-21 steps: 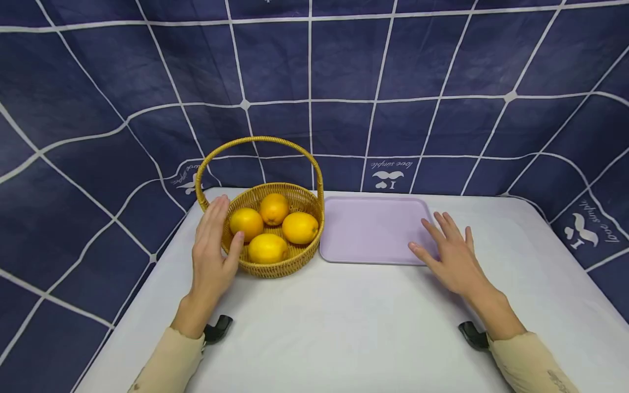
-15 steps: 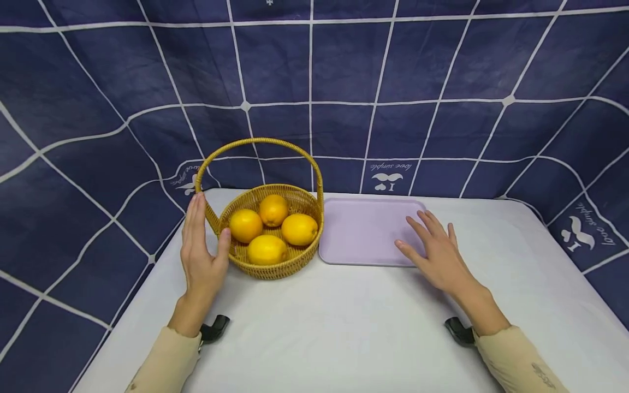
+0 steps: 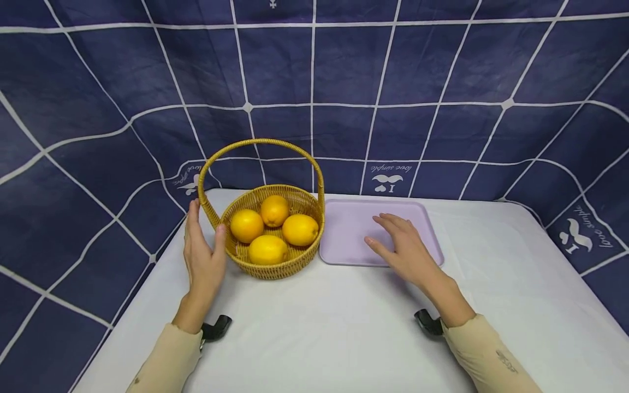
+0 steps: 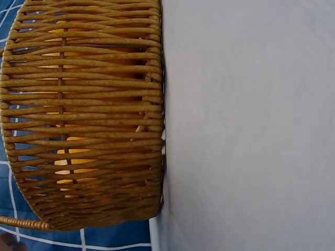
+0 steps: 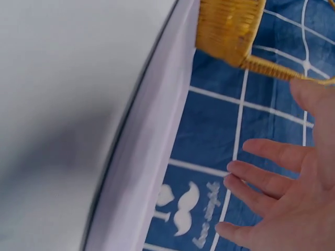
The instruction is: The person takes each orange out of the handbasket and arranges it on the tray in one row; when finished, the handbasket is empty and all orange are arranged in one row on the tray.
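Observation:
A yellow wicker basket point(image 3: 280, 271) with a tall arched handle stands at the back left of the table. Inside it lie several fruits: orange-coloured round ones such as the orange point(image 3: 247, 226), and yellow oval ones such as the lemon point(image 3: 267, 250). My left hand point(image 3: 203, 262) is held upright beside the basket's left side, fingers straight, holding nothing; whether it touches the wicker I cannot tell. Above the lilac tray point(image 3: 344, 232), right of the basket, my right hand point(image 3: 405, 251) hovers with fingers spread and nothing in it. In the right wrist view the right hand point(image 5: 288, 193) shows its spread fingers.
A white cloth point(image 3: 314, 327) covers the table. Behind and at both sides hangs a dark blue curtain point(image 3: 344, 65) with white grid lines. Black wrist-worn devices, such as the left one point(image 3: 216, 328), sit under both wrists.
My right hand has moved left, from the tray's right edge to over its middle. The left hand has shifted slightly left, off the basket's rim to its outer side. Basket and tray stay put.

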### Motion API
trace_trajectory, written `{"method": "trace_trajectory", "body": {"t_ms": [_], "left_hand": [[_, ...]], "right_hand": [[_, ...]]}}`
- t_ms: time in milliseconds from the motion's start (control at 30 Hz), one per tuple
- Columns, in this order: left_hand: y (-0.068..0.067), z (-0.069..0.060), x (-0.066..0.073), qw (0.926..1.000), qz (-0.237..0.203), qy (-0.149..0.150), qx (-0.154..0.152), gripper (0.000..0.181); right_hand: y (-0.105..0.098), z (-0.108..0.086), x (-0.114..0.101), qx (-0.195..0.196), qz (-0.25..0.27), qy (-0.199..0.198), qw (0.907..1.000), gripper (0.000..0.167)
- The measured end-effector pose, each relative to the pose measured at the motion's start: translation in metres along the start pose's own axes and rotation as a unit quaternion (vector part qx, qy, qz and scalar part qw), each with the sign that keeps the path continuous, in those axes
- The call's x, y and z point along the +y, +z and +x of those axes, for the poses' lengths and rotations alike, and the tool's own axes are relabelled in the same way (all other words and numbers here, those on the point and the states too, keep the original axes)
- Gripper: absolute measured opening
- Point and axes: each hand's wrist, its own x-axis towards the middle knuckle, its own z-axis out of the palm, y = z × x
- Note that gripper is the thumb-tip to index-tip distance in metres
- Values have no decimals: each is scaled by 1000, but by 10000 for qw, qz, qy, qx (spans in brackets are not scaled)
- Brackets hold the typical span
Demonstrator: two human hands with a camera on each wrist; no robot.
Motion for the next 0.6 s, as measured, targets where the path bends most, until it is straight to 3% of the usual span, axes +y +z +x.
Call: {"method": "trace_trajectory", "body": {"t_ms": [167,333,600], "left_hand": [[2,-1,-5,9955,-205,-783,-500,69],[3,-3,-10,9861,-650,-1148,-1008,62],[8,-5,-18,9616,-1531,-1744,-1466,60]], "right_hand": [[5,11,-22,-63,82,-232,9997,63],[13,26,-46,-143,345,-424,9984,60],[32,47,-75,-203,749,-770,9940,55]]}}
